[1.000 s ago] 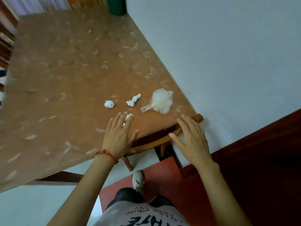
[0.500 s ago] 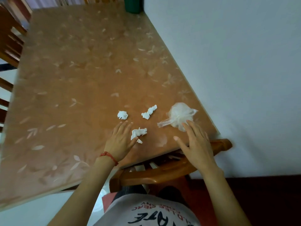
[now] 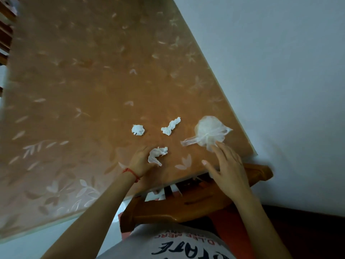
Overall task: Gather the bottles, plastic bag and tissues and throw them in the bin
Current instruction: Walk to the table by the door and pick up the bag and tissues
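Three crumpled white tissues lie on the brown table (image 3: 93, 90). My left hand (image 3: 141, 162) has its fingers curled at the nearest tissue (image 3: 156, 155) and pinches it. A round tissue (image 3: 138, 129) and a long twisted tissue (image 3: 170, 126) lie just beyond. The knotted translucent plastic bag (image 3: 209, 130) sits near the table's right corner. My right hand (image 3: 226, 167) reaches over the table edge with straight fingers, its fingertips touching the bag's near side. No bottle or bin is in view.
A wooden chair (image 3: 186, 208) is tucked under the table's near edge, right in front of me. A white wall (image 3: 280, 71) runs along the table's right side. Dark wooden chair slats (image 3: 5, 34) show at the far left.
My left hand's fingers curled in on the nearest tissue. My right hand came forward from the chair back to the bag. The view tilted down and closer to the table.
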### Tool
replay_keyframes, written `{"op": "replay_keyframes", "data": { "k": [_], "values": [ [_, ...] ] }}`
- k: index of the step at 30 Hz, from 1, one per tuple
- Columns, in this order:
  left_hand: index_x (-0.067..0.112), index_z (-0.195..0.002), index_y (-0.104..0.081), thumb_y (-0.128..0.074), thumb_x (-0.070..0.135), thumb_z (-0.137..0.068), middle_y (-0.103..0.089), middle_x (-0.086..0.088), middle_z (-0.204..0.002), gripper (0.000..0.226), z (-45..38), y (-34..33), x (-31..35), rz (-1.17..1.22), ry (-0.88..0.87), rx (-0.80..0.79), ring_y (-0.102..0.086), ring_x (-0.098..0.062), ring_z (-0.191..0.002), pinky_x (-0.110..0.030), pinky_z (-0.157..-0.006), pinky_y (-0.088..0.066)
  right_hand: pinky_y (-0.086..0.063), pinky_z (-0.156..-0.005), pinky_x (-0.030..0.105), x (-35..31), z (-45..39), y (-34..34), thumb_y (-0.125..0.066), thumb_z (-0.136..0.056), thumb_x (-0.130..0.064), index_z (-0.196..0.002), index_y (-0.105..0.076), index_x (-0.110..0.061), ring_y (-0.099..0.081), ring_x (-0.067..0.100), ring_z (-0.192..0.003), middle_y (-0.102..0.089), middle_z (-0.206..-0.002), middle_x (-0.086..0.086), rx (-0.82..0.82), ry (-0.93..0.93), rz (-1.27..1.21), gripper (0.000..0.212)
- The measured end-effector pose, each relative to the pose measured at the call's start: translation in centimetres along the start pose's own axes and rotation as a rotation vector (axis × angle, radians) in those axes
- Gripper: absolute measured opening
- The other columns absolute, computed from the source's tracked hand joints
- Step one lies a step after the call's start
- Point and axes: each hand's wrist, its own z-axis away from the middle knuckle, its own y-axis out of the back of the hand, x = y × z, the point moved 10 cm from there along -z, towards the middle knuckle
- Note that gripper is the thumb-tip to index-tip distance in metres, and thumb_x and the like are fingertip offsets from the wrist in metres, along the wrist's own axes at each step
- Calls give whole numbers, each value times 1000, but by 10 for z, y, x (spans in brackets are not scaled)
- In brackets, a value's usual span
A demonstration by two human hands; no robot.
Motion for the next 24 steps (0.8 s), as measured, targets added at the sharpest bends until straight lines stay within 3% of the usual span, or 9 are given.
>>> {"op": "replay_keyframes", "data": {
  "k": [5,9,14,17,20,22,24],
  "values": [
    [-11,-123,-48,-66,24,-77,-49,-30,-129,60,-10,-8,-1,92,19,-20,-44,-41,-122,-32,-99,-36,-33,-106,45,5,-4,-8,-26,-85,-58,-132,-46,-15,-38,26,-131,-42,-142,9,-19,-22,-19,67],
    [-3,-107,-64,-64,24,-74,-63,-24,-108,43,-16,-5,-6,33,-31,60,-56,-39,-101,-37,-86,-42,-36,-105,46,6,-8,-12,-28,-86,-57,-131,-47,-15,-40,27,-130,-44,-141,9,-27,-20,-27,65],
    [-6,-84,-69,-70,9,-76,-65,-21,-77,17,-18,4,-3,82,-40,200,-60,-35,-72,-25,-66,-36,-34,-105,45,7,-12,-14,-26,-85,-57,-131,-47,-15,-39,26,-130,-43,-142,9,-36,-20,-21,66],
    [-7,-68,-65,-67,25,-71,-55,-4,-54,32,-17,10,-7,233,22,263,-49,-22,-60,-19,-53,-29,-32,-106,43,7,-15,-16,-25,-85,-59,-131,-47,-15,-38,24,-131,-42,-142,8,-46,-14,-21,68],
    [-1,-76,-70,-71,27,-71,-64,-8,-62,28,-17,4,-12,295,72,240,-49,-15,-59,-10,-52,-31,-30,-106,42,8,-17,-17,-24,-84,-59,-131,-47,-16,-36,23,-133,-40,-143,7,-52,-15,-39,69],
    [3,-88,-72,-75,16,-72,-69,-13,-77,21,-15,2,-14,311,98,250,-52,-14,-64,-13,-55,-33,-31,-106,42,9,-18,-17,-27,-84,-59,-131,-47,-16,-36,22,-132,-41,-143,7,-41,-16,-79,67],
    [3,-92,-71,-76,15,-71,-68,-10,-78,25,-14,-2,-17,363,140,255,-55,-16,-68,-14,-56,-36,-34,-106,42,13,-19,-15,-37,-86,-57,-131,-46,-16,-37,20,-131,-42,-142,5,-15,-43,-155,61]
  ]
}}
